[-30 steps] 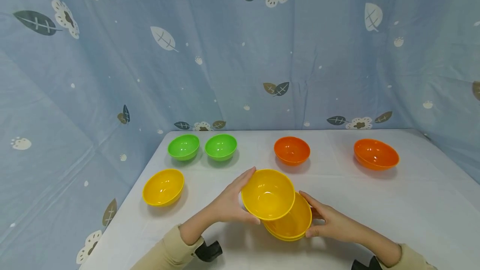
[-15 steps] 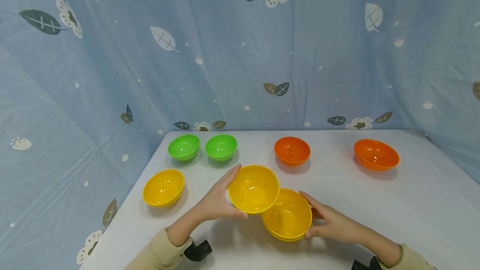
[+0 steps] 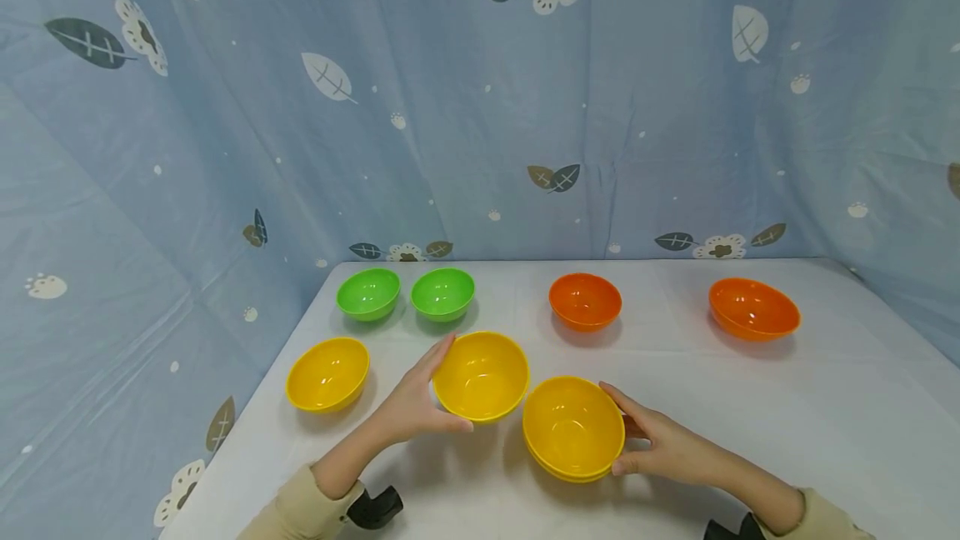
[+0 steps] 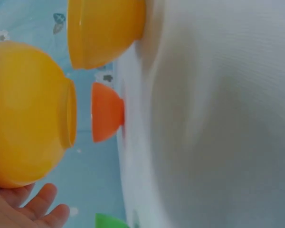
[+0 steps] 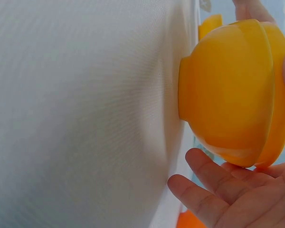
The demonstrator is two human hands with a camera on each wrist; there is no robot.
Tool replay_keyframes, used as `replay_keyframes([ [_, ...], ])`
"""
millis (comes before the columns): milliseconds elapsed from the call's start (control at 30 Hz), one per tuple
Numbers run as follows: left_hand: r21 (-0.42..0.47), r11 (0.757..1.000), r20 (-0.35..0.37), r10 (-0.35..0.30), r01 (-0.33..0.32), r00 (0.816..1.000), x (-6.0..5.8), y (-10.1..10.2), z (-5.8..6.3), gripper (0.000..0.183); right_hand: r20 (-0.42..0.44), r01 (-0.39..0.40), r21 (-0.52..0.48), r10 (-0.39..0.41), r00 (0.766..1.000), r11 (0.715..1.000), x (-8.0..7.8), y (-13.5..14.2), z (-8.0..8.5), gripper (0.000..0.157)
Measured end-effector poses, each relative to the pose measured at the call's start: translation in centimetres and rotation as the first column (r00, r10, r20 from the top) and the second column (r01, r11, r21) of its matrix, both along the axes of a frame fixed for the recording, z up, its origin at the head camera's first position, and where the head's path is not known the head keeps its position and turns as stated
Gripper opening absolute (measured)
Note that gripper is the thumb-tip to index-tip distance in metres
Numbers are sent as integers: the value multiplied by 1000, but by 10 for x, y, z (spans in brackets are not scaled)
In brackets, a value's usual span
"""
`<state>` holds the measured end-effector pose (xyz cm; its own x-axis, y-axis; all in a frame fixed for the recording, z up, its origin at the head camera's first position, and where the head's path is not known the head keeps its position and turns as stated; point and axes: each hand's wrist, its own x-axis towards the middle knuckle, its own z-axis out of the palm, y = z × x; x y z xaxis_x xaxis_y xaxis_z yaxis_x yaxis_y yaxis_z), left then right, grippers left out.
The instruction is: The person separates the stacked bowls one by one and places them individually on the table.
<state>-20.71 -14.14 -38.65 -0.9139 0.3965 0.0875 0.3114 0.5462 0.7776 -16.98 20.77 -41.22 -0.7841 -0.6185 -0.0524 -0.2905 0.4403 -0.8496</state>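
Note:
My left hand (image 3: 411, 408) grips a yellow bowl (image 3: 482, 377) by its side, thumb and fingers spread round the rim. The left wrist view shows this bowl's foot (image 4: 69, 114) raised clear of the table. Just to the right, two nested yellow bowls (image 3: 573, 427) stand on the white cloth, the inner one's rim showing above the outer one's in the right wrist view. My right hand (image 3: 663, 444) holds this stack at its right side, thumb at the near rim and fingers at the far side. Its lower fingers (image 5: 204, 194) stretch out beside the stack.
Another yellow bowl (image 3: 327, 375) sits at the left of the white-covered table (image 3: 750, 423). Two green bowls (image 3: 367, 295) stand side by side at the back left. One orange bowl (image 3: 585, 302) is at the back middle, another orange bowl (image 3: 752, 309) farther right. A blue patterned curtain (image 3: 450, 123) hangs behind.
My left hand has carried its yellow bowl leftward, from over the nested bowls to beside them. The right hand and the stack have stayed in place.

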Motion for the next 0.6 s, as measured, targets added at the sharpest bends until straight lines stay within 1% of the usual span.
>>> replay_keyframes([
  [167,-25,999,19,46,-45,999,-1,-9,-7,114,3,0,-5,0,1000,1000,0,0,-1,87],
  [400,-46,996,37,78,-76,996,-4,-20,-14,115,11,7,4,-8,1000,1000,1,0,1,87],
  [600,-75,991,47,110,-107,993,-3,-25,-18,115,23,14,0,-14,1000,1000,1,-1,2,87],
])
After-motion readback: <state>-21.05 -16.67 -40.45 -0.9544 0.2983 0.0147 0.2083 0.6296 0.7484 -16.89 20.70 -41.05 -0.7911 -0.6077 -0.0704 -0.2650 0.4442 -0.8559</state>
